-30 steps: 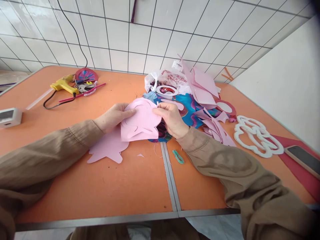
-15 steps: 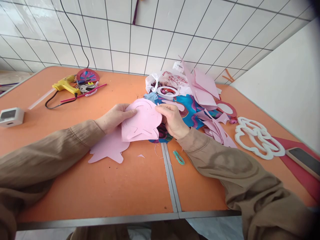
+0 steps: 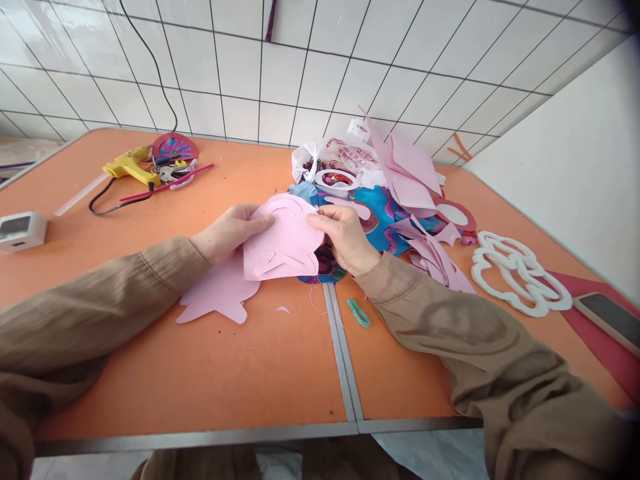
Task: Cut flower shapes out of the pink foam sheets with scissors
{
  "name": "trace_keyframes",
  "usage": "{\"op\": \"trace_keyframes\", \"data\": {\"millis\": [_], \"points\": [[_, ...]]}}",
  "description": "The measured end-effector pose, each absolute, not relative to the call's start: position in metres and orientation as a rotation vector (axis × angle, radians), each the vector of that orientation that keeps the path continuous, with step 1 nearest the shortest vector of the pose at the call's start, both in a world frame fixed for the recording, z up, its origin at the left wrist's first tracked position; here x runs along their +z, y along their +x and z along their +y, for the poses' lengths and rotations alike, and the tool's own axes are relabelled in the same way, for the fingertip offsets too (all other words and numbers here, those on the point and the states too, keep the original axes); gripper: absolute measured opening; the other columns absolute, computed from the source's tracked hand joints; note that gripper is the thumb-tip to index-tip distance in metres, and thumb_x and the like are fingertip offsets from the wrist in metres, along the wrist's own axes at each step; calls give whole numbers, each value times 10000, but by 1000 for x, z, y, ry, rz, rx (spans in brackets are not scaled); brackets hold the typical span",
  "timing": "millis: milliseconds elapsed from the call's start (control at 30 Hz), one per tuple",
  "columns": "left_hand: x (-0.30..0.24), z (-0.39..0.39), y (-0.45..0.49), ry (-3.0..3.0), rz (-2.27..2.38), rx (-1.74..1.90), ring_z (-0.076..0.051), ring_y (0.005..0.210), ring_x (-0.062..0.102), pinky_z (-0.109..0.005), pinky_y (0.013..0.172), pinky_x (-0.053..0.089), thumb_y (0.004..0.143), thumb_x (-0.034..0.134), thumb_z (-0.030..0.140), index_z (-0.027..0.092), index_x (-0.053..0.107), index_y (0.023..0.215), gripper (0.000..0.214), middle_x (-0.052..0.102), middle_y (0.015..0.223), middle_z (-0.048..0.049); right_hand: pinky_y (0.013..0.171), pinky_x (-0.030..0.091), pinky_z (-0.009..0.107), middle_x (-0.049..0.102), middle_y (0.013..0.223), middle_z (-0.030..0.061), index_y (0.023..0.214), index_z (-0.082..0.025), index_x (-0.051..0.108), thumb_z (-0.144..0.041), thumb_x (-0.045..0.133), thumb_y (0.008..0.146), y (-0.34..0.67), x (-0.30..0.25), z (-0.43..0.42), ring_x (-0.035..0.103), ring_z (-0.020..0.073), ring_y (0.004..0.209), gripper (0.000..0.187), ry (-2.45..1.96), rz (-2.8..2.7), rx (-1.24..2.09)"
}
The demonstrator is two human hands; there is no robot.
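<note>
A pink sheet [image 3: 287,243] with a cut-out shape along its outline is held up between my two hands. My left hand [image 3: 233,233] pinches its left edge, thumb on top. At the upper right edge, the thumb and fingers of my right hand [image 3: 345,237] are pressed together on the same sheet. Under my left wrist lies a pink cut-out shape [image 3: 220,293] with pointed ends, flat on the orange table [image 3: 200,380]. A tiny pink scrap [image 3: 283,309] rests in front of the sheet, and a teal clip-like loop [image 3: 359,313] lies below my right wrist.
A yellow glue gun [image 3: 131,167] with a black cord lies back left, near a white box [image 3: 23,231]. Behind my hands are a plastic bag [image 3: 357,157], blue patterned fabric [image 3: 377,210] and pink scraps [image 3: 435,257]. White cloud-shaped frames [image 3: 520,273] and a phone [image 3: 610,317] lie right.
My right fingers have shifted slightly left along the sheet's edge, and the sheet's lower edge has lifted a little. Otherwise, only the camera view has shifted slightly.
</note>
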State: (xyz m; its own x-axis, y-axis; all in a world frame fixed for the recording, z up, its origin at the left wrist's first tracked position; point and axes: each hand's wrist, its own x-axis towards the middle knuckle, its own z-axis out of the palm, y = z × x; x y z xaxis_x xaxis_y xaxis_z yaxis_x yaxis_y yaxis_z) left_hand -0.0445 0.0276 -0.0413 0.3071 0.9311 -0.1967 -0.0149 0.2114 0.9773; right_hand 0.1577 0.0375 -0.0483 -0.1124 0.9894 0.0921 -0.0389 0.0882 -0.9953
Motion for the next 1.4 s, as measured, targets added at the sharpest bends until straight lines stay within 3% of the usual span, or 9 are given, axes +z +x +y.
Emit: {"op": "trace_keyframes", "data": {"millis": [600, 900, 1400], "points": [[-41, 25, -44, 1122, 1027, 883, -193, 742, 642, -306, 644, 496, 673, 824, 507, 138, 701, 897, 449, 713, 854, -69, 492, 209, 257, 341, 506, -64, 479, -192, 434, -296, 684, 608, 157, -50, 38, 317, 69, 505, 299, -1062, -1311, 1237], [-40, 25, -42, 1089, 1047, 962, -148, 614, 577, -267, 539, 436, 642, 840, 485, 142, 678, 748, 394, 657, 700, -33, 505, 193, 259, 278, 532, -65, 480, -199, 347, -306, 679, 618, 158, -53, 39, 263, 68, 525, 375, -1075, -1349, 1198], [-41, 28, -43, 1234, 1124, 1044, -125, 573, 544, -248, 496, 407, 671, 812, 479, 163, 637, 727, 366, 619, 671, -6, 518, 259, 268, 432, 536, -44, 543, -181, 553, -333, 690, 691, 160, -56, 39, 382, 90, 521, 253, -951, -1288, 1355]]}}
